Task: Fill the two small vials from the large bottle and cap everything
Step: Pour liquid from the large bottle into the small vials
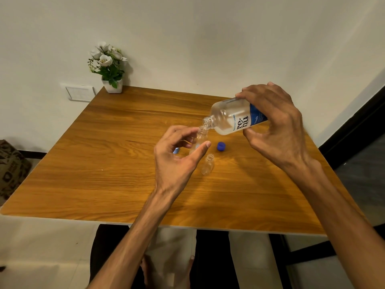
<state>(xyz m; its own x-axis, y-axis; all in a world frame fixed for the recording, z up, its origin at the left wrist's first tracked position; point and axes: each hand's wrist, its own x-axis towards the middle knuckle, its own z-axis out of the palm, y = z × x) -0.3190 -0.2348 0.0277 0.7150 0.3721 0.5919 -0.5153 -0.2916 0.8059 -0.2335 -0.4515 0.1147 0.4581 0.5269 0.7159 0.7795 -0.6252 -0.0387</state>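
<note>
Head view, key relation: the large translucent plastic bottle with the blue-and-white label (233, 117) is tipped with its long axis running from upper right down to lower left, its open threaded neck touching or just above the mouth of the small clear plastic vial (199, 140) held beneath it.
Head view, right hand: the right hand (277, 126) grips the bottle's base end, fingers over the top, thumb underneath, firmly clenched on it.
Head view, left hand: the left hand (177, 157) curls loosely about the vial, thumb tip against its near side, fingers behind it; it seems to steady the vial more than squeeze it.
Head view, vial position: raised or standing just off the wooden worktop (116, 163), I cannot tell which; any liquid inside is too faint to judge.
Head view, second vial: another small clear empty vial (208, 164) stands uncapped on the worktop, just beside the left thumb, nearer to that hand.
Head view, caps: a dark blue screw cap (221, 147) lies beyond the second vial; a paler blue cap (176, 150) peeks out behind the left palm.
Head view, stage: judged as filling the first vial; the second vial and all capping remain.
Head view, risk: the mouths are narrow, so a slight misalignment would probably spill.
</note>
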